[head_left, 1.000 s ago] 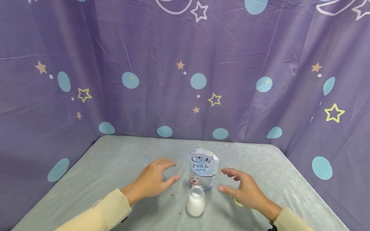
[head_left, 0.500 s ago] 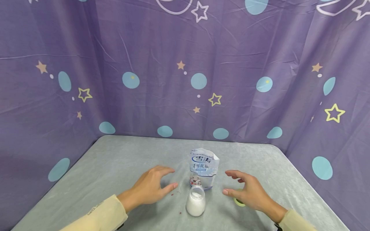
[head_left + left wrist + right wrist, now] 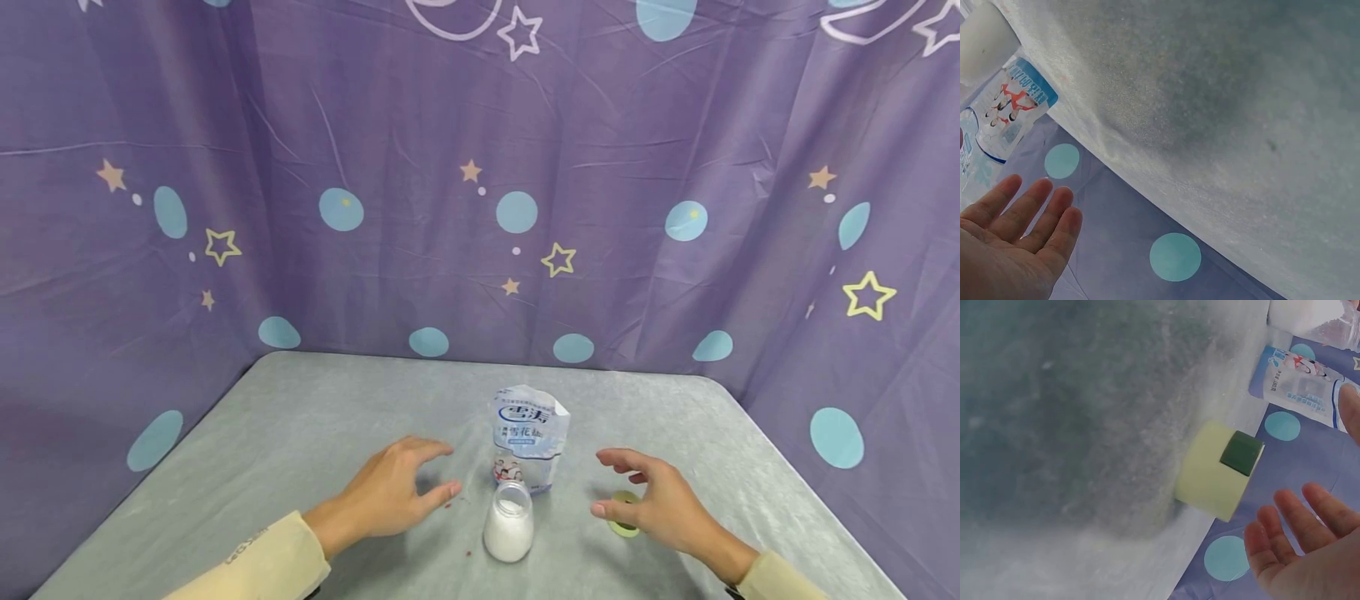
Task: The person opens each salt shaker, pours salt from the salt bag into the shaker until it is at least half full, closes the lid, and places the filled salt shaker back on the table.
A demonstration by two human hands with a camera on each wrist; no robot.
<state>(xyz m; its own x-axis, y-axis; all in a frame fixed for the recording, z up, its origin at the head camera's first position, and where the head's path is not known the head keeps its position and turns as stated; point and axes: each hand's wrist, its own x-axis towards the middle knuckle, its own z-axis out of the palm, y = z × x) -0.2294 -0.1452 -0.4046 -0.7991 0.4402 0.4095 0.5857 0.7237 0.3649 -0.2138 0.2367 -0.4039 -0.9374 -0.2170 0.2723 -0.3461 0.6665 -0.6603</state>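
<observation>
A small glass jar filled with white grains stands mid-table near the front, its mouth uncovered. Right behind it, upright, is a blue-and-white salt bag with its top cut. My left hand hovers to the left of both, fingers apart from the thumb and holding nothing. On the other side, my right hand is likewise spread and holds nothing. Under its thumb lies a pale yellow-green ring-shaped piece, partly covered by the hand; the right wrist view shows it as a short band with a dark green patch.
A grey cloth covers the table. Purple curtains with stars and dots hang along its back and both sides. Tiny reddish specks lie left of the jar.
Both hands have drawn away from the jar and bag: the right moved right and slightly down, the left slightly left and down. More of the yellow-green ring shows. Jar and bag stay put.
</observation>
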